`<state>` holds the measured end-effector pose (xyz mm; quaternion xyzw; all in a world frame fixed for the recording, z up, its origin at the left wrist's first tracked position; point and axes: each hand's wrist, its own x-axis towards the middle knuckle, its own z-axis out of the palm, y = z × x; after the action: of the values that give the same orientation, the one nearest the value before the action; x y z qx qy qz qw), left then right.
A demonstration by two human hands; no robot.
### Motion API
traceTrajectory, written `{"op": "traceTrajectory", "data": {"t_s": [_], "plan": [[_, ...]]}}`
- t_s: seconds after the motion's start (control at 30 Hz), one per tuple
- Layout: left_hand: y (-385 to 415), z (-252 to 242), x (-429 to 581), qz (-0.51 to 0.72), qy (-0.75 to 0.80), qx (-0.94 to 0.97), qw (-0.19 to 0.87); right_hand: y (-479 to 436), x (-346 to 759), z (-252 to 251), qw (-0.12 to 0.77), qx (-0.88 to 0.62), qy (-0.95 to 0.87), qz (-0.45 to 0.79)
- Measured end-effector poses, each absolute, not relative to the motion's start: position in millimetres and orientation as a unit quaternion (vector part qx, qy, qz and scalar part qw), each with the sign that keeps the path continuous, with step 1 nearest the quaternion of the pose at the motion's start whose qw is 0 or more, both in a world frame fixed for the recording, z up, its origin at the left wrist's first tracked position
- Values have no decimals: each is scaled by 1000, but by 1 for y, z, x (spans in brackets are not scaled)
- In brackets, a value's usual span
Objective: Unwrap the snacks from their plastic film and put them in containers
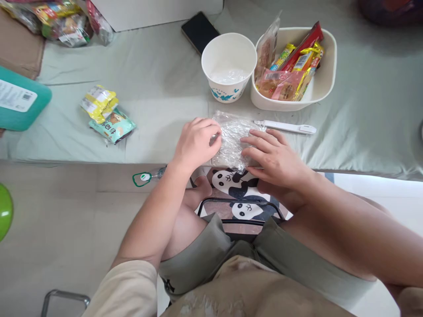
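A crinkled sheet of clear plastic wrap (233, 143) lies at the front edge of the cloth-covered surface, between my hands. My left hand (199, 141) is curled at its left edge, thumb and forefinger closed on the plastic. Over the right side of the wrap, my right hand (277, 154) rests with its fingers spread. A white utility knife (287, 127) lies just beyond my right fingertips. Behind the wrap stands a white paper cup (228, 59) with clear plastic inside. To its right, a white tub (325, 83) holds several packaged snacks.
A black phone (200, 31) lies behind the cup. Yellow (99, 103) and teal snack packets (113, 125) lie to the left, near a green container (24, 99). More packaged snacks (69, 26) sit at the back left. Below the edge is a bottle (148, 176).
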<state>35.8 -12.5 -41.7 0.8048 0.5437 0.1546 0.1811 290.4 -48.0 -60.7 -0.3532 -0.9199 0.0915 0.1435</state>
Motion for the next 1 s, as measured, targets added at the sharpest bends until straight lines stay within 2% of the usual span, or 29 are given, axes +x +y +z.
{"op": "traceTrajectory", "data": {"t_s": [0.2,0.43,0.6,0.77,1.0], "plan": [[-8,-41,17,193,539,796,194,-44,288,-56,190,-356,-892,205],[-17,-30,17,186,407,844,296,-37,293,-37,267,-526,-744,314],[-19,-38,27,177,427,842,278,-37,289,-37,320,-580,-654,367],[-16,-42,29,198,463,826,255,-38,292,-39,313,-603,-646,349],[-12,-36,34,175,489,790,326,-37,297,-43,284,-607,-702,240]]}}
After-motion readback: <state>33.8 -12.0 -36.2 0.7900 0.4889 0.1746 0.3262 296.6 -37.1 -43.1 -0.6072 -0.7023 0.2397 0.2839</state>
